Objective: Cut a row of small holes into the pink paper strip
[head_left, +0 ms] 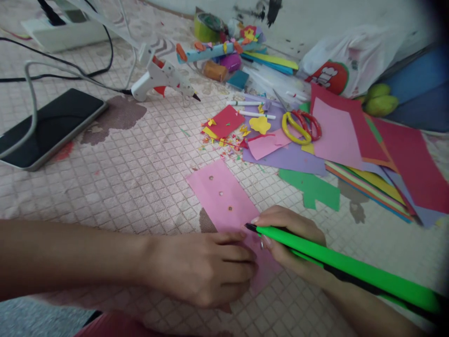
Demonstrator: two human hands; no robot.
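On the counter (147,192), paper (242,201)—likely flimsy, best held by edges—lies under your half-open left hand (210,267), your right hand (301,222) gripping a tool (336,258).

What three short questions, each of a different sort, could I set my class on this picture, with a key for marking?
1. Multiple choice. What does the right hand hold?
a) the phone
b) a long green tool
c) the glue gun

2. True or false? The left hand rests on the pink strip of paper.

3. Short answer. What do the scissors lie on, and what colours are their two handles?

Key
1. b
2. True
3. Coloured paper; one handle is yellow, the other red.
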